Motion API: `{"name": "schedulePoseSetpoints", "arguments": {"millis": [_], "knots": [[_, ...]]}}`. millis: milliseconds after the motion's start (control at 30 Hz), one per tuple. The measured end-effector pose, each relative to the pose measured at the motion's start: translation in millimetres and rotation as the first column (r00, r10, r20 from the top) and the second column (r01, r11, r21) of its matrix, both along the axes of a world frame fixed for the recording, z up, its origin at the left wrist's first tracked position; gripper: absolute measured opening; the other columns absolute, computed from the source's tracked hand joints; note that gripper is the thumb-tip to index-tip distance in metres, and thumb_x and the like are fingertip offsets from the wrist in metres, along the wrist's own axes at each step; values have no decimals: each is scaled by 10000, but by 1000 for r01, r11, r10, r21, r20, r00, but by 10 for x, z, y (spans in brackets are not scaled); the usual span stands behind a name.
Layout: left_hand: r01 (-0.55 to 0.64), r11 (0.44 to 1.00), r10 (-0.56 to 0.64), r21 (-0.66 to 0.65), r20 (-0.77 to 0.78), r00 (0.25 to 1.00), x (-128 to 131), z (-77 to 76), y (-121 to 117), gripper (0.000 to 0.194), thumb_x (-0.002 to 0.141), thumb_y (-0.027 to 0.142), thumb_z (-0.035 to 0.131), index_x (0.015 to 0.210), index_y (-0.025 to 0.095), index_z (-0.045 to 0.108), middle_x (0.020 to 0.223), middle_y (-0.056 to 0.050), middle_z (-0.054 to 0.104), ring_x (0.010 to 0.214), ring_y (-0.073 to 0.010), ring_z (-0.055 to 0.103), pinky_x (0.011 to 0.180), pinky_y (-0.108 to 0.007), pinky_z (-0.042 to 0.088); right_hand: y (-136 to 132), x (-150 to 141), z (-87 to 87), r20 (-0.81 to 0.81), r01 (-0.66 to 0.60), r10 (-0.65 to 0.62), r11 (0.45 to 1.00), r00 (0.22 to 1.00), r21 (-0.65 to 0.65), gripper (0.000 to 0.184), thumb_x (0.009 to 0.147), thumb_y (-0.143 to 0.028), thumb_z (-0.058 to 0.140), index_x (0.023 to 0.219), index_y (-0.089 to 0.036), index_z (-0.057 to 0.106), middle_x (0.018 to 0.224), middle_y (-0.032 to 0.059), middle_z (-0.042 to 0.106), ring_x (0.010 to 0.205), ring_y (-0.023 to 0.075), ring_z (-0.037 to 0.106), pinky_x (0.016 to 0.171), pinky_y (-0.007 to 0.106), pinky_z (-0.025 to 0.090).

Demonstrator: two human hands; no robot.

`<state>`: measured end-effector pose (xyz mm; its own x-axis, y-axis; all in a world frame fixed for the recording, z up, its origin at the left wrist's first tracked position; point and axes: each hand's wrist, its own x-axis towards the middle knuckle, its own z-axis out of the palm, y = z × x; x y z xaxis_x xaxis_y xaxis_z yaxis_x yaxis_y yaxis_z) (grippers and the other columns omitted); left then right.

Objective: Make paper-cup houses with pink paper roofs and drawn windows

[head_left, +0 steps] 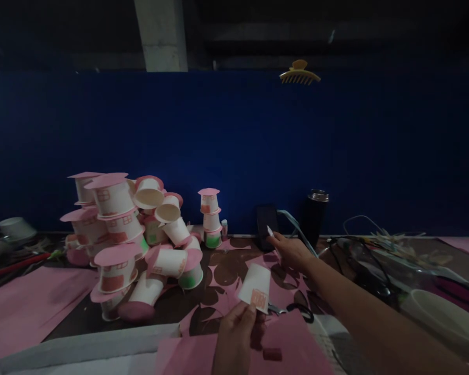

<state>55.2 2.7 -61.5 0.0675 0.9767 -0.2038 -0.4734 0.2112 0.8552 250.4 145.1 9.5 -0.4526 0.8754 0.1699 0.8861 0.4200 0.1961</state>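
My left hand [236, 328] pinches a white paper cup [257, 278] by its rim, low in the middle of the head view. The cup is tilted, and a red window-like drawing shows near its rim. Farther out to the right, my right hand [291, 251] is closed round a slim white pen-like thing [270, 230], whose end sticks out past the fingers. Just behind it a dark phone [266, 224] leans upright. Scissors [303, 312] with black handles lie beside the cup, on pink paper [285, 341]. A small dark red block [272, 354] rests below.
Many decorated paper cups with pink discs are piled [121, 224] at left. A short cup stack [211, 221] and a small bottle [224, 229] stand at the back. To the right are a black flask [315, 219], cables and a pale bowl [441, 317]. Cut pink paper scraps [250, 259] cover the middle.
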Motion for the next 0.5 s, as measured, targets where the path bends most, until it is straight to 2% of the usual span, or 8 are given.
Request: {"name": "schedulePoseSetpoints", "arguments": {"millis": [100, 200, 367, 500], "knots": [[11, 1000, -11, -9, 6, 1000, -5, -33, 14, 499, 587, 560, 746, 725, 88, 657, 616, -41, 614, 542, -113, 545, 481, -201, 398, 68, 50, 9, -5, 23, -23, 1000, 1000, 12, 556, 760, -170, 680, 1265, -220, 452, 1307, 103, 503, 867, 212, 663, 714, 334, 531], [13, 1000, -13, 1, 7, 1000, -8, -37, 19, 490, 605, 555, 735, 730, 88, 658, 613, -36, 612, 544, -110, 535, 474, -197, 390, 116, 92, 18, -27, 28, -27, 999, 999, 21, 718, 651, -60, 677, 1289, -262, 417, 1343, 102, 488, 847, 233, 685, 670, 296, 511], [7, 1000, -7, -15, -2, 1000, 4, -10, 21, 501, 587, 558, 742, 762, 94, 665, 635, -44, 639, 521, -103, 531, 449, -193, 381, 137, 144, 28, -123, 58, -53, 998, 991, 36, 636, 664, -54, 617, 1251, -247, 463, 1358, 101, 491, 893, 229, 672, 666, 275, 492], [-12, 1000, 13, -22, 52, 999, 32, -13, 39, 497, 556, 549, 763, 737, 98, 659, 633, -54, 646, 486, -91, 523, 407, -179, 345, 49, 174, 48, -271, 75, -61, 996, 961, 40, 666, 620, -62, 650, 1229, -282, 497, 1366, 67, 499, 916, 230, 666, 689, 283, 496]]}}
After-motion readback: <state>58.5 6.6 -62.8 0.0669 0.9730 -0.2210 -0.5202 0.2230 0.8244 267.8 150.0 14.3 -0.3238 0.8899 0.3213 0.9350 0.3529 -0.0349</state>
